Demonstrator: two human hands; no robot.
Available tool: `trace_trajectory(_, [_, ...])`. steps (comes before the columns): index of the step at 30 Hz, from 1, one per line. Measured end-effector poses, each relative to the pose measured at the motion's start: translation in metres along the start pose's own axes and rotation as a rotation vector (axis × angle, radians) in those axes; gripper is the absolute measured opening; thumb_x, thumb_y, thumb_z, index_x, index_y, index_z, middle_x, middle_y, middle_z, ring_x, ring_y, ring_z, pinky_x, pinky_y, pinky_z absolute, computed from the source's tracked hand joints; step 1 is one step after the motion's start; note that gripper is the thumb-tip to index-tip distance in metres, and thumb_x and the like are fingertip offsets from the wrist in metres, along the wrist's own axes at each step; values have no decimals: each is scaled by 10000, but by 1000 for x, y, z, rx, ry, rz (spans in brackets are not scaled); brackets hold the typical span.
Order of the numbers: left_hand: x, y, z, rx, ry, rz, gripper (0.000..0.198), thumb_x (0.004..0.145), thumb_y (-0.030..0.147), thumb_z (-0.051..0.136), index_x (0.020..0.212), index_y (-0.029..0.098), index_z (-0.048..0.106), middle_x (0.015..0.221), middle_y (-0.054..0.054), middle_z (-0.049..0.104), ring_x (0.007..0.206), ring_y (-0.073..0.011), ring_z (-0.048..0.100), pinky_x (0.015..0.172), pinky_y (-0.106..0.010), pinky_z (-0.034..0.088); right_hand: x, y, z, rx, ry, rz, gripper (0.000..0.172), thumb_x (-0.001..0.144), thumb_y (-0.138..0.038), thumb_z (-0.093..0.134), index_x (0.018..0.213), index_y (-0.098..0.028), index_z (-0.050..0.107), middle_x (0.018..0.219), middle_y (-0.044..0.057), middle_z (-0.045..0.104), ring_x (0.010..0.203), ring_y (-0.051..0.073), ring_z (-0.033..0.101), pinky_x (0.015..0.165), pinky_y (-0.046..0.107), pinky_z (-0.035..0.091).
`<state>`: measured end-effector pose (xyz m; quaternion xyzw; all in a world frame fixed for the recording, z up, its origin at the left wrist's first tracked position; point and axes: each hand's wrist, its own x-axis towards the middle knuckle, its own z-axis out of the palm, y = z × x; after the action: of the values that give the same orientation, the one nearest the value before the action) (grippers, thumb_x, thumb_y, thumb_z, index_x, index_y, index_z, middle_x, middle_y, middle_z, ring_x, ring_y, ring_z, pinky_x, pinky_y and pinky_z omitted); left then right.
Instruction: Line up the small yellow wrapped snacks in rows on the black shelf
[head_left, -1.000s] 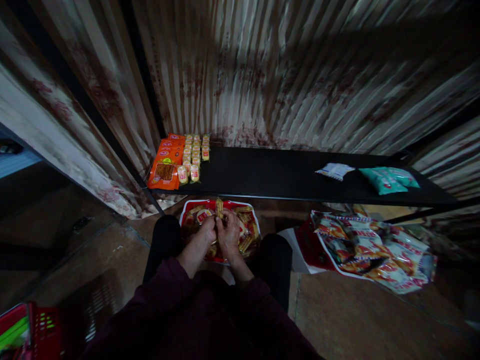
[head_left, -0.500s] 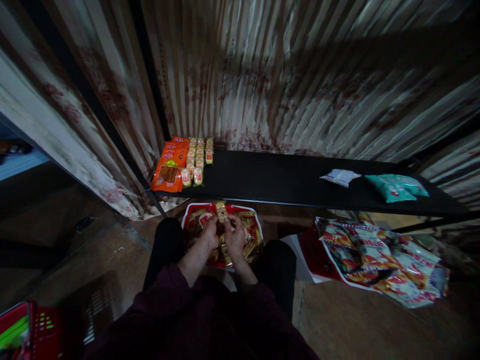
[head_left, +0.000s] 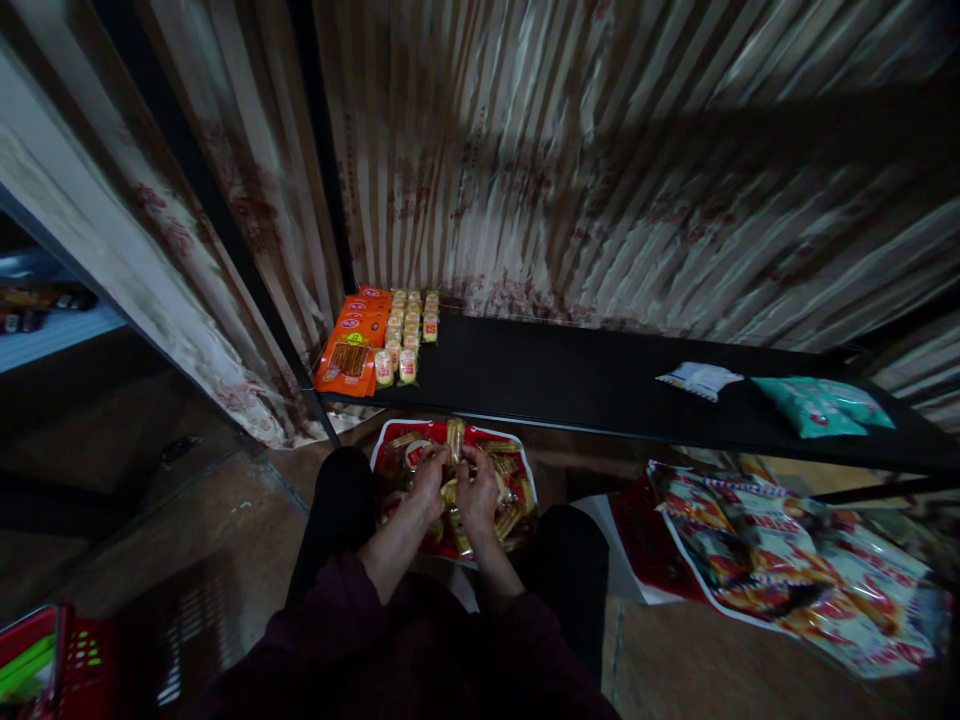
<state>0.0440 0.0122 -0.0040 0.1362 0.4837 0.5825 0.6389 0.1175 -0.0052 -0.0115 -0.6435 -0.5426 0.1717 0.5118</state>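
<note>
My left hand (head_left: 429, 482) and my right hand (head_left: 478, 490) meet over an open red bag of small snack packs (head_left: 508, 505) on the floor between my knees. Both hands are closed together around a small bundle of yellow snack packs (head_left: 454, 438) held upright just above the bag. On the left end of the low black shelf (head_left: 570, 375) lie rows of the same small yellow packs (head_left: 406, 335) beside a row of orange packets (head_left: 351, 340).
A white packet (head_left: 699, 379) and a green packet (head_left: 821, 405) lie at the shelf's right end. A large printed bag of goods (head_left: 795, 565) lies on the floor to the right. A red basket (head_left: 52, 660) sits at bottom left. Striped curtain hangs behind.
My hands have stayed together on the bundle of packs above the red bag. The view has shifted, so everything sits slightly lower and to the right.
</note>
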Motion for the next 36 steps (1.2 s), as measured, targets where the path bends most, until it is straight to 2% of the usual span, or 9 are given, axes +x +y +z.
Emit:
trace_trajectory(3, [-1,2,0,4,-5,44,162,564,237,690,679,192,586,713,22,608,690,-117,568,718,-253,447,0,-2,1,46,-33,52,319,838,-326,400,978,-175,645,1001,105,673,954,231,592,904,413,436])
trace_trajectory(7, [-2,5,1,105,3,155,55,617,200,637,661,187,607,719,14,602,715,-119,553,740,-248,432,1,-8,1,76,-86,158,422,854,-477,412,1044,-173,634,1036,119,673,944,241,606,892,417,444])
trace_trajectory(10, [-3,10,2,176,28,177,60,648,145,590,680,190,612,727,5,610,713,-130,554,727,-253,433,3,-11,3,103,-122,157,446,839,-517,450,1054,-174,636,1014,114,683,949,241,607,887,401,445])
trace_trajectory(15, [-5,19,4,278,36,277,207,652,45,508,721,199,628,787,-9,637,772,-141,568,771,-260,437,9,-12,9,145,-128,180,458,834,-523,460,1069,-175,642,967,98,700,909,231,620,878,388,446])
trace_trajectory(21, [5,20,4,359,16,342,255,671,37,512,822,202,633,862,-24,654,841,-157,581,849,-298,438,20,-16,12,189,-119,245,482,821,-542,457,1051,-171,663,988,106,703,938,235,619,894,389,450])
trace_trajectory(25, [14,22,6,402,20,411,292,683,25,500,877,204,626,914,-33,658,856,-158,588,864,-311,439,30,-19,16,193,-131,227,481,821,-533,464,1063,-168,662,1050,119,693,940,237,625,907,395,450])
trace_trajectory(30, [21,31,12,441,39,473,330,686,21,503,916,217,637,965,-40,657,894,-170,587,888,-324,433,44,-12,27,211,-122,203,488,824,-499,486,1155,-163,615,1131,127,670,1033,250,617,944,409,443])
trace_trajectory(36, [33,46,20,447,39,523,350,688,23,513,938,227,649,991,-41,642,902,-168,576,907,-328,428,68,-8,39,114,-117,137,437,823,-472,502,1117,-176,633,1051,109,702,947,237,648,865,377,485])
